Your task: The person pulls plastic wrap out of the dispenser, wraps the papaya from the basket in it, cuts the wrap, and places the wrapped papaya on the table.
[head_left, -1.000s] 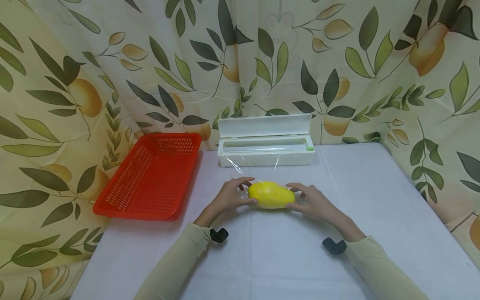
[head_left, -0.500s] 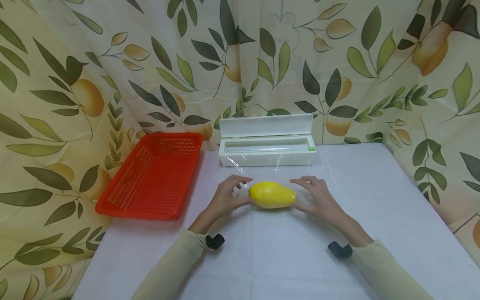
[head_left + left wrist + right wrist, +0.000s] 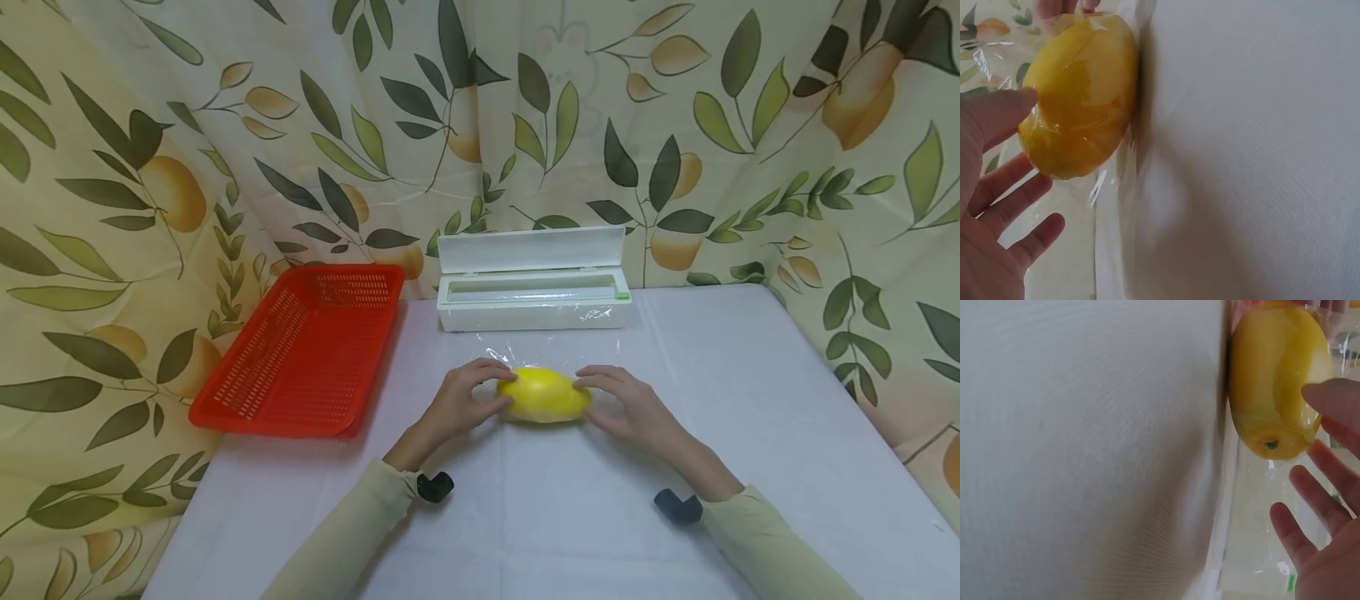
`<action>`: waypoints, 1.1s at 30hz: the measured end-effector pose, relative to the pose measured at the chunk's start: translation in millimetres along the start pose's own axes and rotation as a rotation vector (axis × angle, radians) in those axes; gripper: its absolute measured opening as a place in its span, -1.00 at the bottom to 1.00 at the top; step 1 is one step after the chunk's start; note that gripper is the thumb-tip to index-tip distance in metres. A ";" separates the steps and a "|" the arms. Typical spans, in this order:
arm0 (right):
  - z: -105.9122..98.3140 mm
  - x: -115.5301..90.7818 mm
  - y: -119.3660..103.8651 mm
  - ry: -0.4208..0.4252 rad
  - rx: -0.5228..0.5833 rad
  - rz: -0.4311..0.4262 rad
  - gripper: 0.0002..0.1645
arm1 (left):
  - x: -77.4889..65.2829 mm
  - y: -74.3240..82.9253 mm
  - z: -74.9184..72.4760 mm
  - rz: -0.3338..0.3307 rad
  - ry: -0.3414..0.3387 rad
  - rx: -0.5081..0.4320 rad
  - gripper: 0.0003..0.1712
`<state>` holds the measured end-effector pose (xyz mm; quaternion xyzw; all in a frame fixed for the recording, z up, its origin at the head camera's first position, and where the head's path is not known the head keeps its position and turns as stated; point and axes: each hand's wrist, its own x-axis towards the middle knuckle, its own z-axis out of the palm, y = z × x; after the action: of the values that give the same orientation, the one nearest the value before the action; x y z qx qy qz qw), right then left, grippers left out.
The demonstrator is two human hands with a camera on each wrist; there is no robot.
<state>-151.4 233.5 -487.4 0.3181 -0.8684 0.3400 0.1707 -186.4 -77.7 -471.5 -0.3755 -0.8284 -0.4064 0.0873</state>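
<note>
A yellow oblong fruit (image 3: 546,396) lies on its side on the white cloth, under clear plastic wrap (image 3: 1094,187) that shines and creases over it. My left hand (image 3: 459,400) holds its left end, with the thumb against the wrapped skin in the left wrist view and the fingers spread around the end. At the other end, my right hand (image 3: 633,407) holds the fruit with thumb and fingertips. A small green spot marks the fruit's end (image 3: 1271,444) in the right wrist view. Loose film creases show on the cloth just behind the fruit.
Behind the fruit stands a white wrap dispenser box (image 3: 536,317), its lid (image 3: 532,250) raised and a film roll inside. To the left sits a red perforated basket (image 3: 300,358). A patterned curtain (image 3: 540,150) hangs along the table's back edge.
The hands spread away from the fruit's ends, then came back in with fingers on top of it. The fruit shifted slightly nearer. Film streaks at the dispenser's front look different.
</note>
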 end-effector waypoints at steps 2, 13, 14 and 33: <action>0.4 0.2 -0.3 -0.015 0.023 0.011 -0.35 | 0.1 -0.7 0.5 -0.009 -0.018 0.011 -0.49; 1.2 7.4 0.1 -0.089 0.009 0.122 -0.24 | 3.7 -5.4 4.0 -0.102 -0.120 0.053 -0.18; 0.8 8.3 0.8 -0.095 0.015 0.127 -0.25 | 4.8 -5.9 4.4 -0.103 -0.122 0.057 -0.19; -7.9 30.8 16.7 -0.284 0.083 0.343 -0.35 | 30.0 -16.6 7.8 -0.189 -0.152 0.119 -0.16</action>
<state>-184.7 235.1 -474.1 0.2173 -0.9102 0.3515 -0.0269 -217.7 -61.9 -473.2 -0.3195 -0.8870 -0.3334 0.0079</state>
